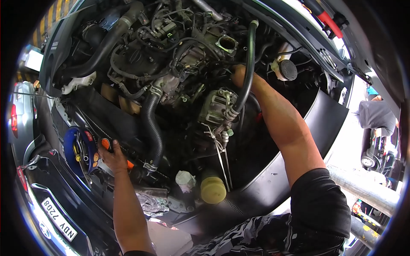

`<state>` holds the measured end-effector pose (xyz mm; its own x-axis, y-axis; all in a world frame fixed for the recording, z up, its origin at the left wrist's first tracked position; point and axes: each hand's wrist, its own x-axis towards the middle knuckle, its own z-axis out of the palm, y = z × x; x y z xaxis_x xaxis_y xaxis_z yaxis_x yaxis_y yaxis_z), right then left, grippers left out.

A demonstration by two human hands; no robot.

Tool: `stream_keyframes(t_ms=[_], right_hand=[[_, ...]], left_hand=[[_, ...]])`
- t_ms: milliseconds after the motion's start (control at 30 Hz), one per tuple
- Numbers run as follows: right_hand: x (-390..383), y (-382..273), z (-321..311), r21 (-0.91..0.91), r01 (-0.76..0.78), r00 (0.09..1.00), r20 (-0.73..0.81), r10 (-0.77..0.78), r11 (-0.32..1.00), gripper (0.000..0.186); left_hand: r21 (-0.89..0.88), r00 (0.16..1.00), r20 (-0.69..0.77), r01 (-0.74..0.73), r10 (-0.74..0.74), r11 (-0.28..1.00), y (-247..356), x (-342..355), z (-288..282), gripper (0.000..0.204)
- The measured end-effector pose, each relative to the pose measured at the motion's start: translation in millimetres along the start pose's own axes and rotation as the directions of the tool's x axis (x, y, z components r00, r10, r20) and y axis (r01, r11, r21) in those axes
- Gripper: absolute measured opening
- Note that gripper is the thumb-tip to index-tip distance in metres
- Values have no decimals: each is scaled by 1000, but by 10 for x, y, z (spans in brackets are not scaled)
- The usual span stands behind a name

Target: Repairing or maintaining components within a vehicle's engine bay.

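My left hand (112,155) grips the dark front rail (87,120) of an open engine bay, beside an orange piece. My right arm reaches across to the engine's right side, where my right hand (238,77) is partly hidden behind a thick black hose (243,97); its fingertips are out of sight among the engine parts. Below that hand sit a metal compressor-like unit (215,106) and hanging white ties (220,158). A ribbed hose (151,119) crosses the middle.
A blue tray with tools (76,149) sits left of my left hand. A yellow cup-shaped part (213,190) is low in the bay. A dark protective sheet (318,115) lines the right side. Another person (376,115) in grey and metal posts (363,187) are at right.
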<state>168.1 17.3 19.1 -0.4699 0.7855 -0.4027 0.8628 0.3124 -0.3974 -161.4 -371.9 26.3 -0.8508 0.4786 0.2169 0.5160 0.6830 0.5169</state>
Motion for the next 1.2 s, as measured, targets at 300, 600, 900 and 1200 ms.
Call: stream_keyframes(t_ms=[300,600,900,1200], right_hand=[[230,-112,-65,271,-238,931,338,139,933,25],[292,-399,-18,99,-290,890,393,231,952,19],[333,-531,59,100,-358,882,361,301,928,17],[270,-312,232,773,-138,979,201,-33,619,20]], left_hand=[[-36,1000,17,-10,10,999,-15,7,-5,72],[-42,1000,20,-8,9,999,-41,25,9,74],[-28,998,58,15,-14,999,-14,29,-8,71],[40,999,36,-11,10,999,-46,32,5,71]])
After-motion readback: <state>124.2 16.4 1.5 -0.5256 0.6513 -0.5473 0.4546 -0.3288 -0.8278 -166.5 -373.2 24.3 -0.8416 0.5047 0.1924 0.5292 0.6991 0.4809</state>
